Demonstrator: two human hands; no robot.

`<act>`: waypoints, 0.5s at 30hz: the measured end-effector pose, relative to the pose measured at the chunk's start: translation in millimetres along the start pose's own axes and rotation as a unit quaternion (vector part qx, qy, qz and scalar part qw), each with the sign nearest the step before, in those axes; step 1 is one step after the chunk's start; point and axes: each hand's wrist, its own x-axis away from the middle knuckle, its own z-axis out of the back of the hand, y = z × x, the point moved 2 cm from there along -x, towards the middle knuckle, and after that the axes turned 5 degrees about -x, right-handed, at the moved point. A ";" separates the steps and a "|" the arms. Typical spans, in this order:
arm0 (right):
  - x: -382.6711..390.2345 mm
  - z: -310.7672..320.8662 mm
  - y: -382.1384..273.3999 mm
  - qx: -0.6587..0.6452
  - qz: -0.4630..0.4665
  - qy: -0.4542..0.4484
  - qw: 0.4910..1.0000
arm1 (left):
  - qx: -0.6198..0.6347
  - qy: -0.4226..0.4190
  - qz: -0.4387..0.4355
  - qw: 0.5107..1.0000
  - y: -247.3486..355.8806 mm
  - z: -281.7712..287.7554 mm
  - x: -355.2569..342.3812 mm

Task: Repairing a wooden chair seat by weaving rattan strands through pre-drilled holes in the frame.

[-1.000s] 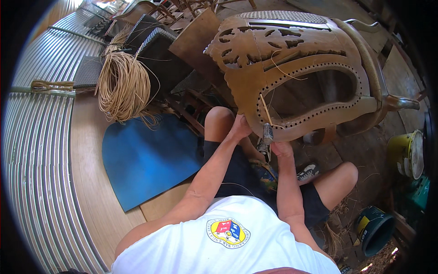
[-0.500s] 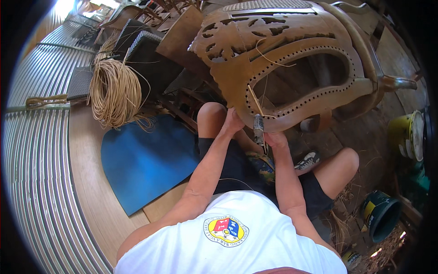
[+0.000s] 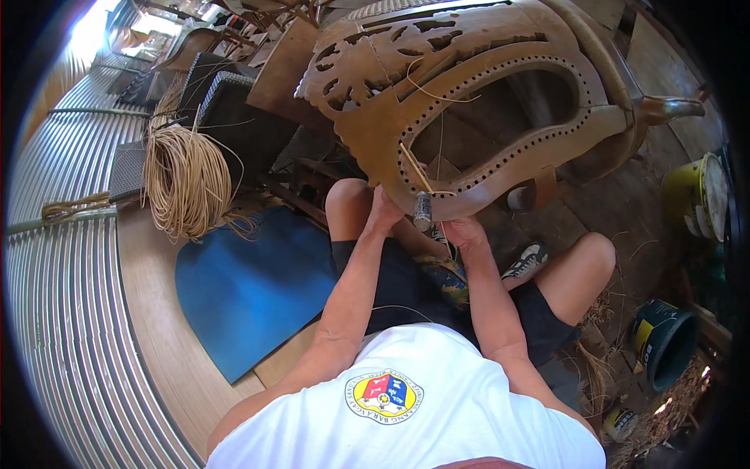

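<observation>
I see the carved brown wooden chair frame (image 3: 469,94) tipped against my knees, heavy and rigid, best steadied at its drilled rim, where my left hand (image 3: 384,209) presses closed and my right hand (image 3: 461,230) pinches a thin, springy cane strand (image 3: 414,168).

The carved brown wooden chair frame (image 3: 484,102) has tilted up and further from the blue mat (image 3: 250,289). Both hands, left (image 3: 384,211) and right (image 3: 462,232), stay at its lower rim.
</observation>
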 end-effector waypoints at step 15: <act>-6.2 8.7 2.2 -0.014 -0.014 0.033 0.999 | 0.132 0.003 0.029 0.991 5.5 -1.9 -5.3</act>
